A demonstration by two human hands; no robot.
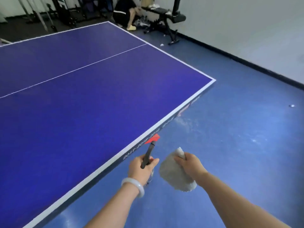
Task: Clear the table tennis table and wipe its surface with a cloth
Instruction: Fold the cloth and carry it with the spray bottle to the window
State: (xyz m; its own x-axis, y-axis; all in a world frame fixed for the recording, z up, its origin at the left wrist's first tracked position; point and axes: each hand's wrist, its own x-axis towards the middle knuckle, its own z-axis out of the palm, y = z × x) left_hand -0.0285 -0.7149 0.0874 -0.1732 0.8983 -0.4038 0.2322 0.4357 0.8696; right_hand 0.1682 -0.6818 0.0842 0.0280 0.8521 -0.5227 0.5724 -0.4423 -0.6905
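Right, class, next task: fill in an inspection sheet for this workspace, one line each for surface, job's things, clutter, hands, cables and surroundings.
Surface: blue table with white lines.
Job's things: grey cloth and a paddle with a red face, both held just off the table's near edge.
Clutter: nothing seen on the table; a small white object lies on the floor.
Hands: left hand grips the paddle; right hand grips the cloth.
Cables: nothing seen.
Surroundings: blue floor, weight bench, seated person beyond the table.
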